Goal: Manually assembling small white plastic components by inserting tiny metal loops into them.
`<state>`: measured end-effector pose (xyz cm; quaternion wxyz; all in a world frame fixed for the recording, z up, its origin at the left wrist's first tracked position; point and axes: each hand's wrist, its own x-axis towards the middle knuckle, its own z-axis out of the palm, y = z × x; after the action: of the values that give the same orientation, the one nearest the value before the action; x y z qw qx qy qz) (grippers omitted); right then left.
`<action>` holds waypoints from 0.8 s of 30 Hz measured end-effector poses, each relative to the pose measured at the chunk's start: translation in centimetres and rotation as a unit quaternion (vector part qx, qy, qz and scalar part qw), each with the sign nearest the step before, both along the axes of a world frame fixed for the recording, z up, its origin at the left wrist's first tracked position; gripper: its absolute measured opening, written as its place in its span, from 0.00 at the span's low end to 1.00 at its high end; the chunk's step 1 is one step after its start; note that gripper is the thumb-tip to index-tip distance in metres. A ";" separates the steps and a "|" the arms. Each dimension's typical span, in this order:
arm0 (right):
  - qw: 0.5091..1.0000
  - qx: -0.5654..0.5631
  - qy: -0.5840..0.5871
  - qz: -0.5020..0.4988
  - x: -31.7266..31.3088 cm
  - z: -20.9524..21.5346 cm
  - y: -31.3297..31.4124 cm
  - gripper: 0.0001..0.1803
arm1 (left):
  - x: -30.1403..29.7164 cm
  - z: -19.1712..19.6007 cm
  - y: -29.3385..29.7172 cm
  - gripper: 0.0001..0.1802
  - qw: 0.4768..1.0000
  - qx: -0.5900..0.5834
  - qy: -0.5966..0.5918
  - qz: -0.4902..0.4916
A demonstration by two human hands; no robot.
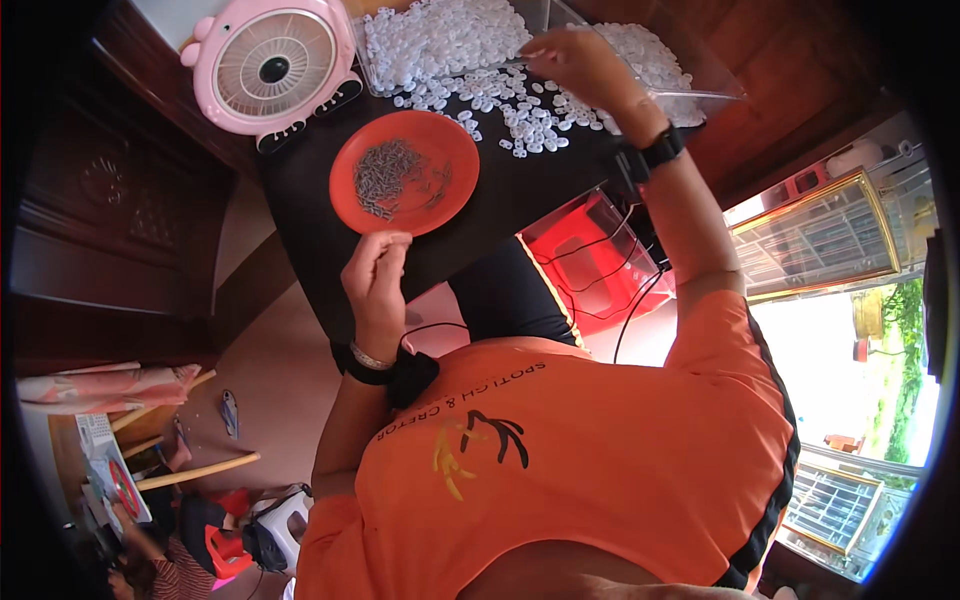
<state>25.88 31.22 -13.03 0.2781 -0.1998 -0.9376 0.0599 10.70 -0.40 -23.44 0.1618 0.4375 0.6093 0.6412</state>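
Along the left runs dark carved wooden panelling [120,200], and down in the lower left corner of the room stand a wooden chair [190,470] and a jumble of bags on the floor. On the far left corner of the black table [520,195] stands a round pink plastic desk fan [272,65] with a white grille. Just right of it, near the table's front edge, lies a shallow orange plastic plate [405,172] carrying a heap of small grey metal pieces [390,178]. The person's left hand [375,275] hovers at the plate's near rim, fingertips pressed together as if pinching something too small to make out. Beyond the plate, small white plastic caps [510,105] lie scattered across the table's middle and spill from a clear plastic tray [440,40] at the far edge. The right hand [580,65], a black watch on its wrist, rests over those caps beside the tray, fingers curled down; what they hold I cannot tell. Under the table's right edge glows a red plastic box [590,260]. At the far right, daylight pours in past a gold-framed glass door [815,235].
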 end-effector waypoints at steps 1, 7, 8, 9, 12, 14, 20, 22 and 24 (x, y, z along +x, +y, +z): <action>0.998 -0.056 -0.038 0.014 -1.1 -1.8 -0.1 0.12 | 0.2 0.2 0.3 0.08 0.988 0.034 0.148 0.021; 0.978 -0.096 -0.183 0.030 -4.1 -7.4 -1.4 0.13 | 0.0 0.9 -0.3 0.08 0.949 -0.100 0.299 0.011; 0.978 -0.096 -0.184 0.034 -4.6 -7.5 -1.9 0.13 | -0.1 0.9 -0.5 0.08 0.949 -0.096 0.301 0.013; 0.977 -0.064 -0.203 0.020 -5.0 -7.6 -2.6 0.13 | -0.2 0.9 -0.8 0.08 0.949 -0.092 0.302 0.015; 0.982 -0.025 -0.188 -0.009 -5.3 -9.0 -2.9 0.13 | -0.1 0.9 -1.5 0.07 0.949 -0.080 0.303 0.010; 0.980 -0.018 -0.194 -0.049 -5.7 -9.6 -2.9 0.13 | 0.1 1.2 -2.4 0.07 0.950 -0.088 0.301 0.012; 0.975 -0.113 -0.189 0.032 -5.3 -9.2 -2.5 0.12 | 0.0 1.2 -4.3 0.05 0.963 -0.089 0.256 0.009; 0.975 -0.123 -0.181 0.032 -5.0 -9.1 -2.4 0.12 | 0.1 1.4 -4.5 0.05 0.970 -0.089 0.228 0.008; 0.975 -0.134 -0.174 0.032 -4.9 -8.6 -2.9 0.11 | 0.2 1.8 -4.3 0.06 0.975 -0.075 0.208 0.030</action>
<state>20.95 28.28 -21.62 0.0794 -0.2127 -0.9609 0.1586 10.87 -4.75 -21.67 0.0448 0.5296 0.6884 0.4937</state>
